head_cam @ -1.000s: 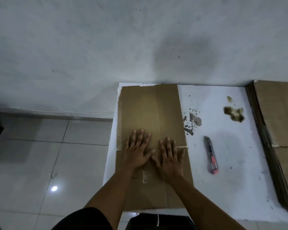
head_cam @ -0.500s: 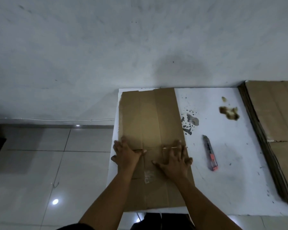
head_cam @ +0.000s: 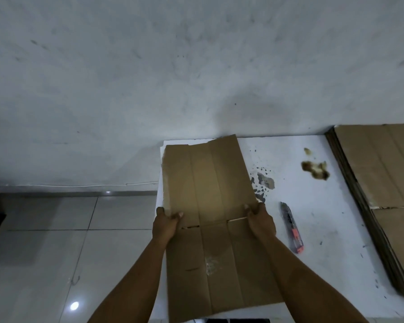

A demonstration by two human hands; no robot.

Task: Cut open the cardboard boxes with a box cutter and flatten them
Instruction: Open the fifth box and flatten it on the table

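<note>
From the head camera, both forearms reach forward and slightly inward over a flattened cardboard box [head_cam: 210, 206] that lies on the left part of a white table [head_cam: 317, 229]. The left hand [head_cam: 166, 221] grips the box's left edge at its middle crease, thumb on top and fingers curled under the board. The right hand [head_cam: 260, 220] holds the right edge at the same crease, thumb over the top and fingers wrapped beneath. The far half of the box appears tilted up a little toward the wall, while the near half lies flat and overhangs the table's front edge. A box cutter [head_cam: 292, 227] with a red end lies on the table just to the right of the right hand, apart from it. Dark specks and a brown stain [head_cam: 315, 170] mark the tabletop. A stack of flattened cardboard [head_cam: 383, 183] rests along the table's right side. Behind stands a grey-white wall [head_cam: 173, 66]; to the left is a pale tiled floor [head_cam: 56, 252].
</note>
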